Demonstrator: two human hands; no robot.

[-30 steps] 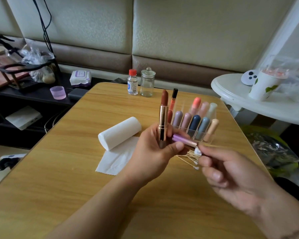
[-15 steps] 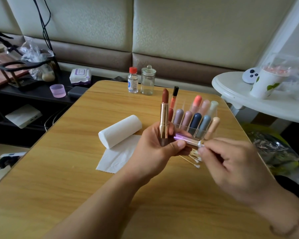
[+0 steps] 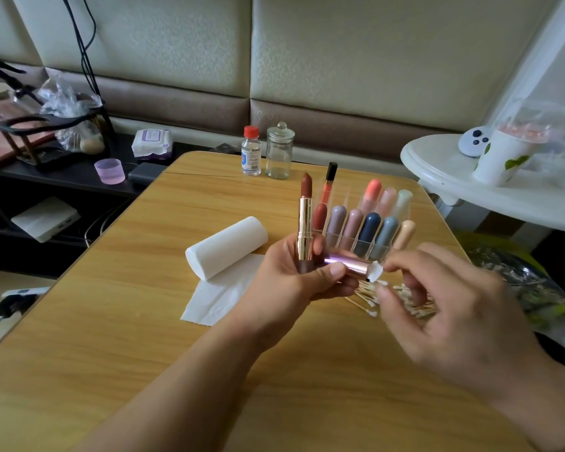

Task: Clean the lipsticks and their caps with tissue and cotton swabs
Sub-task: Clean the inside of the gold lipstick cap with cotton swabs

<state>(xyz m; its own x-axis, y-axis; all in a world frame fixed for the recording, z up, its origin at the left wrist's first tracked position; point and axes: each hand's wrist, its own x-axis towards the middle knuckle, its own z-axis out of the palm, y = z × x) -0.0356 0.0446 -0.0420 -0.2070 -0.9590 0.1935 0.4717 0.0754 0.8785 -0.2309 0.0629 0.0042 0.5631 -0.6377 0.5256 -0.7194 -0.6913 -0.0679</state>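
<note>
My left hand [image 3: 294,278] grips an upright gold lipstick [image 3: 305,220] with its brown-red bullet exposed, and pins its metallic purple cap [image 3: 353,265] sideways under the thumb. A small piece of white tissue [image 3: 375,271] sticks out of the cap's open end. My right hand [image 3: 437,301] pinches that tissue with thumb and fingertip, its other fingers loosely curled. Several cotton swabs [image 3: 402,298] lie scattered on the table below both hands. A tissue roll [image 3: 225,251] lies on a torn sheet [image 3: 219,298] to the left.
A clear organizer [image 3: 369,223] holds several coloured lipsticks behind my hands. A small red-capped bottle [image 3: 251,151] and a lidded glass jar [image 3: 279,151] stand at the wooden table's [image 3: 111,321] far edge. A white round side table [image 3: 470,190] is at right.
My right hand has drawn back slightly from the cap's mouth, and the tissue piece now shows more at the cap's open end. My left hand has kept its hold.
</note>
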